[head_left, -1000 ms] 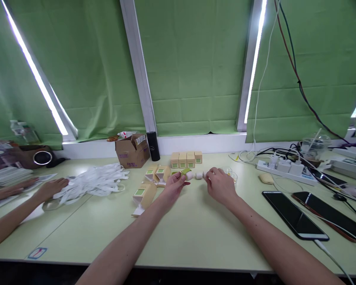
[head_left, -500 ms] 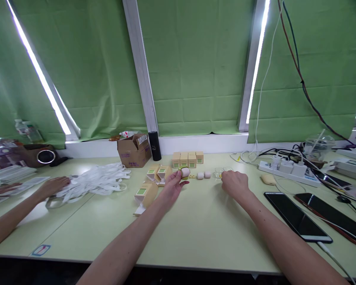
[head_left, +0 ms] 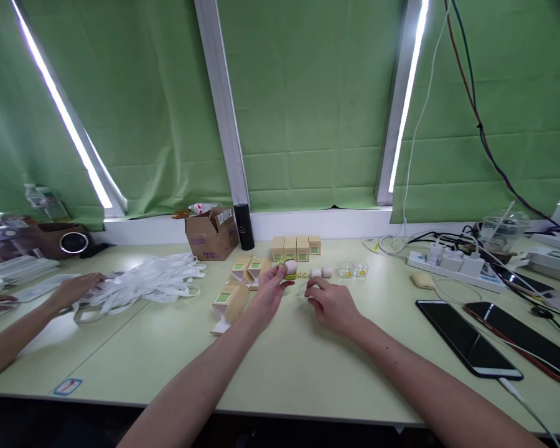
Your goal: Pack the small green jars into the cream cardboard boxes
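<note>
My left hand (head_left: 270, 292) is closed round a small pale pink cylinder (head_left: 290, 267), which has a yellow-green wrap or rim about it. Just to its right, my right hand (head_left: 332, 302) pinches a small clear cup (head_left: 303, 290) between thumb and fingers. Beyond my hands stand two more pale pink cylinders (head_left: 321, 272) side by side, with tiny gold pieces (head_left: 302, 274) to their left. Farther right sit two clear cups (head_left: 353, 269) with a gold piece in each. Opened tan boxes with green labels (head_left: 231, 300) lie left of my left hand.
Several closed tan boxes (head_left: 296, 247) stand in a row at the back. A cardboard carton (head_left: 212, 234) and a black cylinder (head_left: 244, 227) are behind. White straps (head_left: 142, 286) lie left, near another person's hand (head_left: 79, 289). Phones (head_left: 469, 339) and a power strip (head_left: 457, 270) are right.
My right hand has moved left from the clear cups toward my left hand, bringing one cup with it. My left hand still holds the pale pink cylinder.
</note>
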A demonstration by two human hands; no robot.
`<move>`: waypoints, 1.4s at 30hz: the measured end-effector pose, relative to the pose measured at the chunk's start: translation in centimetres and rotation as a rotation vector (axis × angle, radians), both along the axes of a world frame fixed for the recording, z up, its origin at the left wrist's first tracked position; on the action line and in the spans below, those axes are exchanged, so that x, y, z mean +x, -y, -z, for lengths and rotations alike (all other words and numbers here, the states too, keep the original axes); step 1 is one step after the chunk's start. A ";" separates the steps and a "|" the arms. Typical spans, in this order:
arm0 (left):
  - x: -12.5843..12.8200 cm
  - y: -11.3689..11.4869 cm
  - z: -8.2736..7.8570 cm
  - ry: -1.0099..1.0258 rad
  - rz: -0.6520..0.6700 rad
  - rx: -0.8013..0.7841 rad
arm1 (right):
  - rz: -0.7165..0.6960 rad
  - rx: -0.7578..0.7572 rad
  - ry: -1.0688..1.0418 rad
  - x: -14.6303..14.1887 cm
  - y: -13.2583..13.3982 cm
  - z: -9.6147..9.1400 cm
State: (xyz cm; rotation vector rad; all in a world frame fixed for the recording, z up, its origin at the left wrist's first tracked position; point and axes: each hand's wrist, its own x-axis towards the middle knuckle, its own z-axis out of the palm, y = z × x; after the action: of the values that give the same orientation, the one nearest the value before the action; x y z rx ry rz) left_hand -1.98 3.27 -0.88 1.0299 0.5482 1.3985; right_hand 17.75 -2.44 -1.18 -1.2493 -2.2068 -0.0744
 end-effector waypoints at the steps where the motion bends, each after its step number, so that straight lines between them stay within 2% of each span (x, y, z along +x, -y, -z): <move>1: 0.0 -0.1 0.1 -0.003 -0.002 0.000 | 0.020 0.004 -0.092 0.4 -0.3 0.0; 4: -0.1 -0.3 0.3 -0.009 -0.007 0.003 | 0.054 -0.098 -0.342 1.5 -1.6 0.6; 6: -0.1 -0.4 0.4 -0.013 -0.011 0.006 | 0.004 -0.230 -0.446 2.0 -2.5 1.5; 10: -0.1 -0.4 0.4 -0.025 -0.010 0.013 | -0.056 -0.409 -0.476 1.9 -3.7 3.1; 14: 0.0 -0.2 0.4 -0.026 -0.012 0.026 | -0.045 -0.395 -0.418 1.4 -4.1 3.5; 20: 0.0 0.0 0.3 -0.014 -0.006 0.029 | -0.119 -0.382 -0.595 1.6 -3.4 2.8; 24: 0.0 0.0 0.1 -0.025 -0.023 0.014 | -0.200 -0.307 -0.614 1.2 -2.2 1.7; 30: 0.0 -0.1 0.1 -0.045 -0.041 0.028 | -0.248 -0.241 -0.637 0.4 -1.3 0.9; 34: -0.1 -0.2 0.1 -0.039 -0.056 0.033 | -0.286 -0.218 -0.763 0.3 -1.4 0.8; 36: -0.1 0.0 0.0 -0.044 -0.053 0.032 | -0.308 -0.258 -0.891 0.1 -1.6 0.8; 42: 0.0 0.2 -0.3 -0.085 -0.051 0.039 | -0.392 -0.523 -1.273 -0.2 -2.0 0.4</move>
State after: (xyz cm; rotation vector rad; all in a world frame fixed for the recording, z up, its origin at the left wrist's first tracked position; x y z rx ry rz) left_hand -1.97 3.02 -0.59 1.1170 0.6153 1.4197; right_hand 17.53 -0.43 -1.57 -0.6797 -1.2606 1.1718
